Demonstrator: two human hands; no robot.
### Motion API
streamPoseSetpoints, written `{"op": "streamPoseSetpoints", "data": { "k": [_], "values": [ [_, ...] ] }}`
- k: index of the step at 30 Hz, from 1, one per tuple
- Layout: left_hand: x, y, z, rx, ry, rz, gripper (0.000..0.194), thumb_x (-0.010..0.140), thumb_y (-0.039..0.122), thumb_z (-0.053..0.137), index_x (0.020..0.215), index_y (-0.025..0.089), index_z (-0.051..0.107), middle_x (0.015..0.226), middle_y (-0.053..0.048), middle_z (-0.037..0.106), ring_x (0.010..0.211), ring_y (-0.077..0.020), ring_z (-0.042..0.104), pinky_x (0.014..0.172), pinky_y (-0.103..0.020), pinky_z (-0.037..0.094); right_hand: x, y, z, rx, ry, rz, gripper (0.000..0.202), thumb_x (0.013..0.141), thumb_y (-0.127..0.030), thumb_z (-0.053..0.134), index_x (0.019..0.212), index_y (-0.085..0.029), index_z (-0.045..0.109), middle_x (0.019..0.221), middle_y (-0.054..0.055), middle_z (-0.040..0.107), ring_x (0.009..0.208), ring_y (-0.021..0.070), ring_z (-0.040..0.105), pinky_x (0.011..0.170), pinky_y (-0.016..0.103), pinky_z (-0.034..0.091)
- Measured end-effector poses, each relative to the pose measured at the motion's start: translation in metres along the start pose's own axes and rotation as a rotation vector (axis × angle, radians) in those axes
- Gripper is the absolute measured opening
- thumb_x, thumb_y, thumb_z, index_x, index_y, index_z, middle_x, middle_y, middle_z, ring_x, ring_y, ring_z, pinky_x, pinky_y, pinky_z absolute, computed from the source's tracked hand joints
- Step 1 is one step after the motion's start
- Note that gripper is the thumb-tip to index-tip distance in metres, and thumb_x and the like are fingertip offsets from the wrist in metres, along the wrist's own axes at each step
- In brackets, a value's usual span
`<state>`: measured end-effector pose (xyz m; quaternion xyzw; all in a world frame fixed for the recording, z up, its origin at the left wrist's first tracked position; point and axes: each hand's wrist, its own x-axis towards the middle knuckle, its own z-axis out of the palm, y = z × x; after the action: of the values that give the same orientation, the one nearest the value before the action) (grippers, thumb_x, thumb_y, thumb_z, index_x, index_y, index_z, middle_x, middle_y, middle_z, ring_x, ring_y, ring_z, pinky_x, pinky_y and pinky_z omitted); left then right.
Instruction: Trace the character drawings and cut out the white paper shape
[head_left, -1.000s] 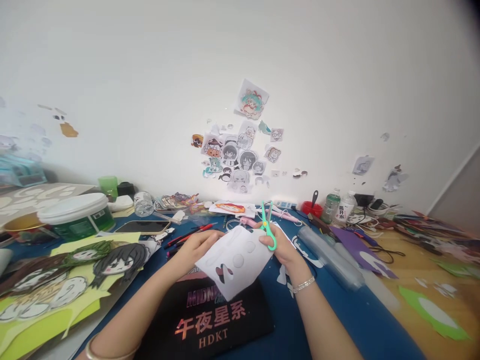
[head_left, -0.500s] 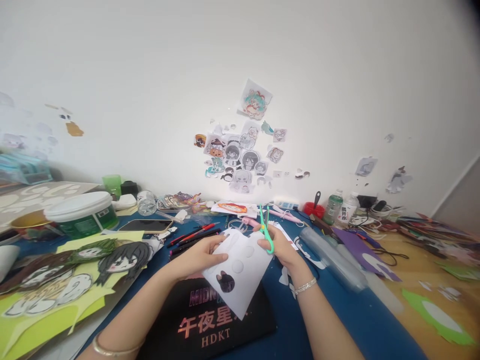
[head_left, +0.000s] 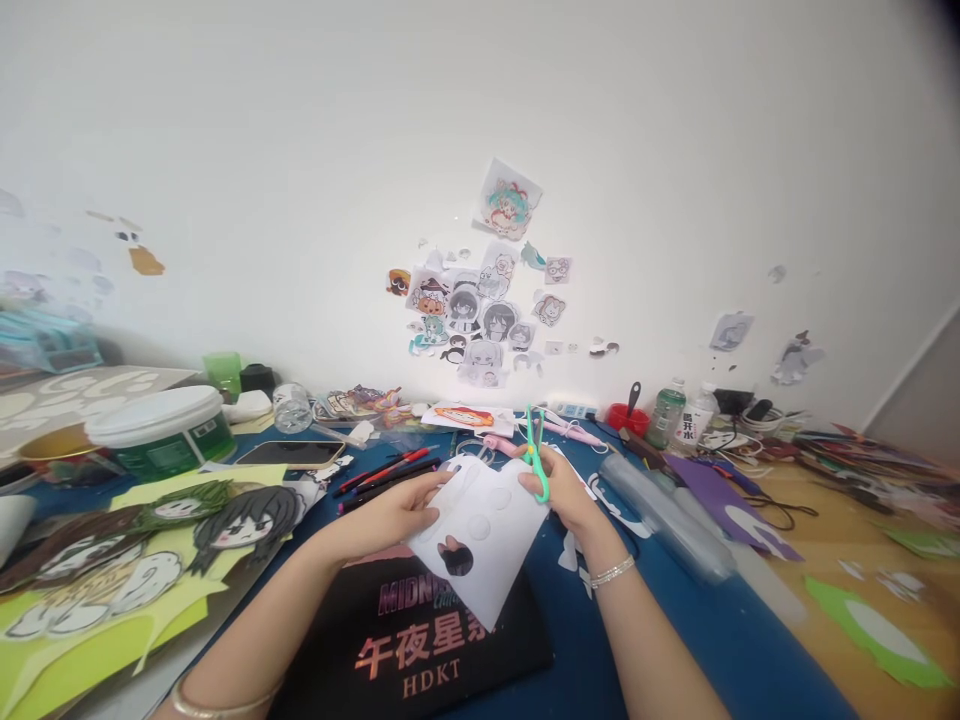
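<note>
A white sheet of paper (head_left: 499, 550) hangs tilted in front of me, with an oval hole in its lower left and faint round outlines above it. My left hand (head_left: 401, 515) is closed on the paper's left edge, thumb on top. My right hand (head_left: 566, 490) grips light-green scissors (head_left: 536, 460) by the handles beside the paper's upper right edge. The blades point up and away from me, slightly apart. Whether the right fingers also touch the paper is hard to tell. Below the sheet lies a black case (head_left: 442, 660) with pink lettering.
Pens (head_left: 394, 470) and a phone (head_left: 291, 454) lie left of my hands. A lidded tub (head_left: 161, 430) and paper cut-outs (head_left: 247, 520) are further left. A clear plastic roll (head_left: 667, 515), purple paper (head_left: 724, 500) and bottles (head_left: 667, 412) are on the right. The wall behind carries drawings (head_left: 499, 320).
The scissors have turned a little more upright and shifted slightly right with my right hand. The paper has tilted and moved slightly right and up. Both hands keep their hold.
</note>
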<state>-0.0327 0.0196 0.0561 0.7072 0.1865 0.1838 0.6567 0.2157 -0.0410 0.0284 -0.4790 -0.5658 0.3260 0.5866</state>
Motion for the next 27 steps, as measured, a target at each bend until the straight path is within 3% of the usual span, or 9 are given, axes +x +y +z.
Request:
{"op": "streamPoseSetpoints", "data": {
  "k": [12,17,21,24,27],
  "values": [
    [0.010,-0.007,0.002,0.119,0.085,-0.009,0.063,0.070,0.027,0.062,0.127,0.011,0.041,0.124,-0.014,0.054,0.104,-0.0234,0.054,0.079,-0.027,0.045,0.003,0.002,0.002,-0.090,0.003,-0.001,0.030,0.063,-0.024,0.064,0.093,-0.019,0.059,0.097,0.004,0.060,0.085,0.0201,0.053,0.070,0.029,0.041],
    [0.013,-0.010,0.002,0.105,0.045,0.004,0.060,0.068,0.034,0.065,0.121,0.013,0.044,0.101,-0.010,0.064,0.089,-0.0220,0.060,0.072,-0.029,0.046,0.002,0.001,0.004,-0.180,0.008,-0.028,0.029,0.064,-0.021,0.061,0.093,-0.018,0.060,0.098,0.004,0.061,0.088,0.0214,0.054,0.073,0.030,0.041],
    [0.017,-0.012,0.002,0.179,0.071,-0.007,0.042,0.068,0.041,0.063,0.098,0.013,0.054,0.083,-0.005,0.064,0.076,-0.0200,0.060,0.064,-0.027,0.044,0.003,0.001,0.006,-0.256,0.032,-0.010,0.031,0.062,-0.017,0.056,0.092,-0.018,0.060,0.098,0.004,0.062,0.088,0.0218,0.055,0.073,0.030,0.041],
    [0.021,-0.018,-0.003,0.371,0.174,0.006,0.033,0.073,0.046,0.055,0.078,0.014,0.054,0.072,-0.001,0.058,0.067,-0.0166,0.055,0.057,-0.024,0.039,0.004,0.003,0.007,-0.281,0.034,-0.009,0.033,0.060,-0.015,0.054,0.093,-0.018,0.061,0.098,0.004,0.062,0.089,0.0219,0.054,0.074,0.030,0.041],
    [0.024,-0.023,-0.009,0.608,0.269,0.044,0.032,0.078,0.046,0.046,0.070,0.015,0.052,0.067,0.001,0.050,0.063,-0.0143,0.048,0.054,-0.023,0.034,0.004,0.005,0.007,-0.308,0.040,-0.025,0.033,0.060,-0.014,0.054,0.092,-0.019,0.061,0.095,0.003,0.061,0.083,0.0194,0.053,0.071,0.028,0.040]
  ]
}}
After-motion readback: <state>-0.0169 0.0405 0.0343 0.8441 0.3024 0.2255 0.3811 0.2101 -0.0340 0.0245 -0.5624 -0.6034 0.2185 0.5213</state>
